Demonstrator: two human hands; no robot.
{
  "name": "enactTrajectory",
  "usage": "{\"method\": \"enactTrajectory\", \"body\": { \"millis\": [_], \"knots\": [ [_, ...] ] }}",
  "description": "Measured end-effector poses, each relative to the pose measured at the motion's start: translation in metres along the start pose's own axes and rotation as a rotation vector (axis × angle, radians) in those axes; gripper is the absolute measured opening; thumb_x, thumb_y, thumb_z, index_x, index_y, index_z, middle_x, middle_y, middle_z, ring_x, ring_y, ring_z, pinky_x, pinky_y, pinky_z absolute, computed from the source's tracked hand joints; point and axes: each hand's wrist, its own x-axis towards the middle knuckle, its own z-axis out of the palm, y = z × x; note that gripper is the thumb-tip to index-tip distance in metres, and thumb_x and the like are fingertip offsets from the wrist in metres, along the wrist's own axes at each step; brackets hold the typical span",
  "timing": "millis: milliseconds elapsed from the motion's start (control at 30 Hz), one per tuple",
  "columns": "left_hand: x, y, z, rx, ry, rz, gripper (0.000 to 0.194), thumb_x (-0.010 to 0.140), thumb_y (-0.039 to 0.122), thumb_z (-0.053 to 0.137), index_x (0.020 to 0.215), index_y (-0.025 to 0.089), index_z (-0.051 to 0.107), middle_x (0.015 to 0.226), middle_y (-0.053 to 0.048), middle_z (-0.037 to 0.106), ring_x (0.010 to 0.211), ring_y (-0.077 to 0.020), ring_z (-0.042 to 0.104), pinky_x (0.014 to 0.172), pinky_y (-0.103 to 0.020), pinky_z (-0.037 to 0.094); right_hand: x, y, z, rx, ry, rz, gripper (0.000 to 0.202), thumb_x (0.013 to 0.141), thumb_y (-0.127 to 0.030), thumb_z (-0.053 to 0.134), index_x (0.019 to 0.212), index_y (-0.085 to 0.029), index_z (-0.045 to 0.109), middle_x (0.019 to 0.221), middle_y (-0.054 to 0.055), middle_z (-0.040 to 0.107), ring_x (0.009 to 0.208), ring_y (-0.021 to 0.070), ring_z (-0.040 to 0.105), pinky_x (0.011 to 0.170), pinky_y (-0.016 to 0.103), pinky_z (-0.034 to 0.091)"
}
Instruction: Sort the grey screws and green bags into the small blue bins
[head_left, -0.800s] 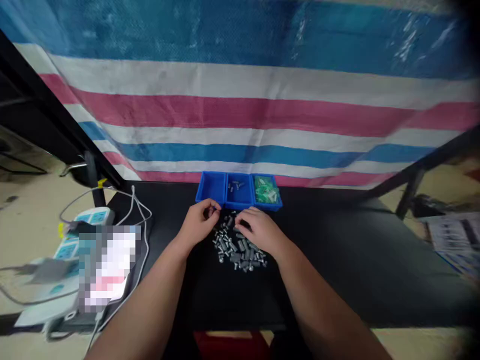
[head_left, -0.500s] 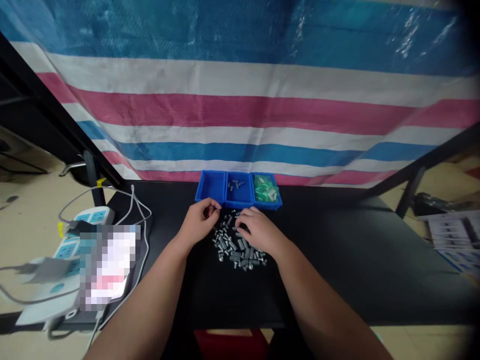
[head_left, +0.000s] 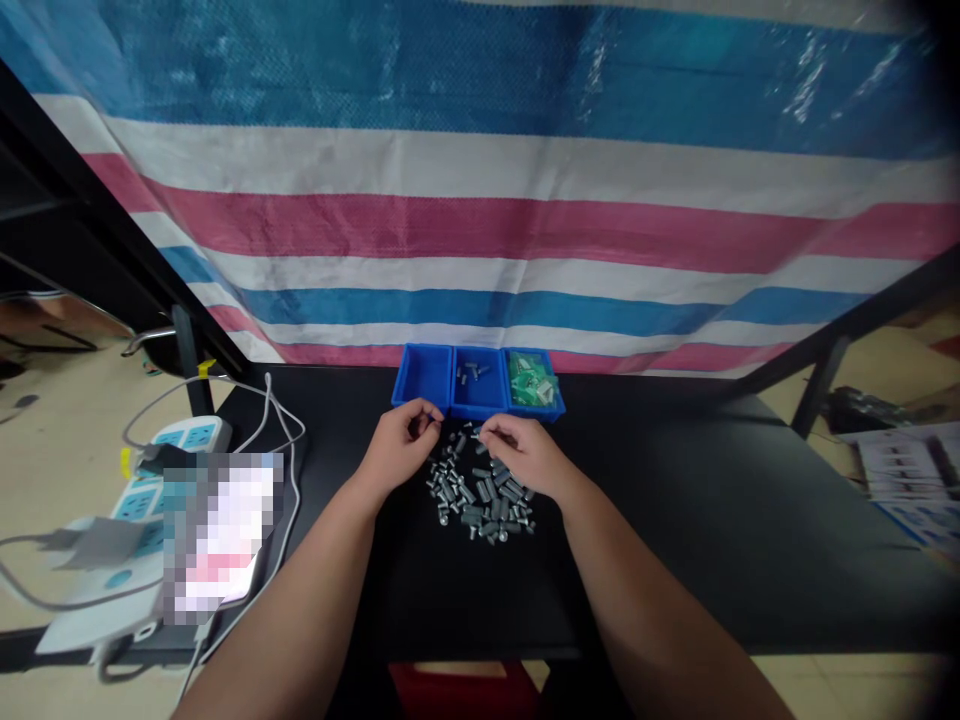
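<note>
can see many small silver screws (head_left: 443, 519) and gray pegs (head_left: 484, 491), lying loosely together in the middle of the black surface (head_left: 675, 520), on the near side of the blue tray (head_left: 480, 411).

holding the left hand (head_left: 400, 441) at the far left edge of these screws and pegs, with fingers curled inward and thumb near to the index finger, making almost a ring; resting quite near to the front wall of the tray. cannot tell about any small piece inside this hand. holding the right hand (head_left: 529, 456) at the far right part of the pegs, with thumb and first fingers close together and pointing toward the left hand. cannot tell, here also, about any piece pinched between the tips.

inside the tray, divided into three compartments, can find a few small pieces (head_left: 472, 371) in the middle one and a green and clear bag (head_left: 534, 382) in the right one.

on the left side, can notice a white power strip (head_left: 196, 433) with cables, and just beside it a phone (head_left: 225, 530) with blurred screen. behind the surface, can see a sheet (head_left: 480, 230) with blue, white and red stripes.
</note>
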Motion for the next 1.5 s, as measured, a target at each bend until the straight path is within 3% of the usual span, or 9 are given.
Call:
{"method": "enactTrajectory", "body": {
  "millis": [133, 400, 567, 733, 867, 1033, 1200, 1267, 1500],
  "knots": [
    [0.0, 0.0, 0.0, -0.007, 0.008, 0.006, 0.01, 0.087, 0.024, 0.059, 0.092, 0.016, 0.064, 0.062, 0.005, 0.043, 0.057, -0.0093, 0.041, 0.059, -0.022, 0.035, 0.006, 0.009, 0.006, 0.263, 0.241, -0.028, 0.026, 0.093, -0.04, 0.062, 0.112, -0.023, 0.058, 0.099, 0.006, 0.071, 0.076, 0.017, 0.068, 0.069, 0.031, 0.055],
    [0.0, 0.0, -0.001, -0.006, 0.012, 0.013, 0.01, 0.088, 0.024, 0.059, 0.092, 0.017, 0.065, 0.063, 0.005, 0.042, 0.057, -0.0095, 0.041, 0.059, -0.022, 0.035, 0.0, -0.001, 0.015, -0.485, 0.012, -0.205, 0.027, 0.09, -0.014, 0.061, 0.112, -0.026, 0.072, 0.1, 0.005, 0.063, 0.096, 0.0212, 0.06, 0.089, 0.038, 0.05],
    [0.0, 0.0, 0.0, -0.013, 0.009, 0.004, 0.01, 0.087, 0.024, 0.059, 0.092, 0.017, 0.065, 0.063, 0.005, 0.043, 0.057, -0.0095, 0.041, 0.059, -0.022, 0.035, 0.003, -0.002, 0.025, -0.665, -0.036, -0.163, 0.021, 0.088, -0.013, 0.065, 0.104, -0.023, 0.074, 0.099, 0.007, 0.06, 0.099, 0.0234, 0.057, 0.089, 0.039, 0.05],
    [0.001, 0.001, 0.0, -0.009, 0.018, -0.001, 0.011, 0.086, 0.023, 0.059, 0.092, 0.016, 0.065, 0.062, 0.005, 0.044, 0.057, -0.0096, 0.042, 0.059, -0.022, 0.035, 0.001, -0.01, 0.016, -0.48, 0.026, -0.216, 0.013, 0.092, -0.015, 0.059, 0.103, -0.021, 0.065, 0.101, 0.006, 0.064, 0.096, 0.0212, 0.059, 0.086, 0.035, 0.049],
    [0.001, 0.002, 0.0, -0.005, 0.012, 0.003, 0.011, 0.086, 0.024, 0.058, 0.091, 0.016, 0.065, 0.063, 0.004, 0.045, 0.058, -0.0101, 0.042, 0.059, -0.022, 0.035, -0.003, -0.012, 0.006, -0.14, 0.137, -0.139, 0.017, 0.094, -0.026, 0.059, 0.11, -0.022, 0.057, 0.086, 0.002, 0.065, 0.07, 0.0147, 0.059, 0.063, 0.027, 0.047],
    [0.001, 0.001, 0.0, -0.018, 0.005, -0.002, 0.013, 0.086, 0.025, 0.058, 0.092, 0.016, 0.065, 0.062, 0.004, 0.043, 0.057, -0.0103, 0.041, 0.06, -0.022, 0.035, -0.002, -0.001, 0.001, -0.029, -0.045, -0.073, 0.014, 0.089, -0.031, 0.064, 0.081, -0.02, 0.061, 0.064, -0.003, 0.054, 0.054, 0.0108, 0.049, 0.052, 0.024, 0.041],
    [0.001, 0.003, -0.001, -0.022, 0.006, -0.008, 0.012, 0.087, 0.025, 0.058, 0.093, 0.016, 0.064, 0.063, 0.005, 0.043, 0.058, -0.0099, 0.041, 0.06, -0.022, 0.035, 0.004, 0.006, 0.002, 0.165, 0.28, -0.035, 0.036, 0.087, -0.038, 0.068, 0.118, -0.022, 0.059, 0.094, 0.006, 0.07, 0.073, 0.0169, 0.065, 0.065, 0.03, 0.053],
    [0.001, 0.003, -0.001, -0.02, 0.008, -0.005, 0.012, 0.087, 0.025, 0.058, 0.093, 0.016, 0.064, 0.063, 0.005, 0.043, 0.058, -0.0098, 0.041, 0.06, -0.022, 0.035, 0.004, 0.005, 0.0, 0.101, 0.303, -0.044, 0.045, 0.087, -0.036, 0.069, 0.127, -0.023, 0.055, 0.097, 0.006, 0.071, 0.072, 0.0166, 0.065, 0.063, 0.029, 0.052],
    [0.001, 0.004, -0.002, -0.018, 0.013, -0.014, 0.013, 0.087, 0.025, 0.059, 0.093, 0.016, 0.065, 0.063, 0.004, 0.044, 0.058, -0.0099, 0.042, 0.059, -0.022, 0.034, 0.001, 0.003, -0.007, -0.535, 0.091, 0.01, 0.004, 0.082, -0.025, 0.069, 0.081, -0.021, 0.07, 0.068, -0.001, 0.061, 0.063, 0.0145, 0.054, 0.056, 0.026, 0.035]
  ]
}}
